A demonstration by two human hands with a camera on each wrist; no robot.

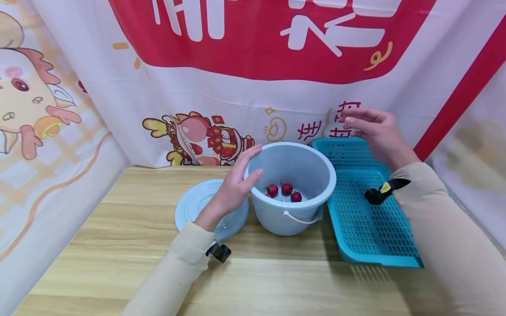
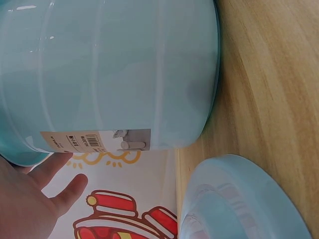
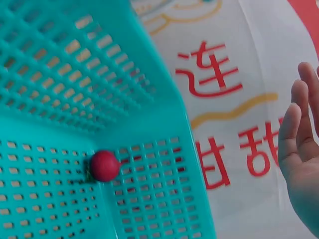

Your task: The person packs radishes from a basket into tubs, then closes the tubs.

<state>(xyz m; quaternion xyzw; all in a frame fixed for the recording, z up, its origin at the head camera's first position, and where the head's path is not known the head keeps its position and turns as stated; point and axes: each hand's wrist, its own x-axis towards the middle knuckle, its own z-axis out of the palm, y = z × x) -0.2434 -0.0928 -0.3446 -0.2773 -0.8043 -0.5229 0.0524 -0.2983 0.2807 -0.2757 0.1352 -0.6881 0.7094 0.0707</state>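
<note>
A light blue bucket (image 1: 272,217) stands upright, with three red radishes (image 1: 286,189) on its bottom. My left hand (image 1: 234,184) rests at the bucket's left rim, fingers fairly straight along the outside and thumb over the edge. Beside it on the table lies a round light blue lid (image 1: 189,204), partly covered by the left hand and wrist. My right hand (image 1: 373,131) hovers over the far end of a teal slotted basket (image 1: 367,256), fingers loosely bent and holding nothing. In the right wrist view one radish (image 3: 104,166) sits in a basket corner.
The wooden table (image 1: 118,245) carries everything. A printed white and red cloth (image 1: 253,96) hangs close behind the bucket and basket. The bucket's white handle (image 1: 302,219) hangs down at its front, and the basket stands right next to the bucket.
</note>
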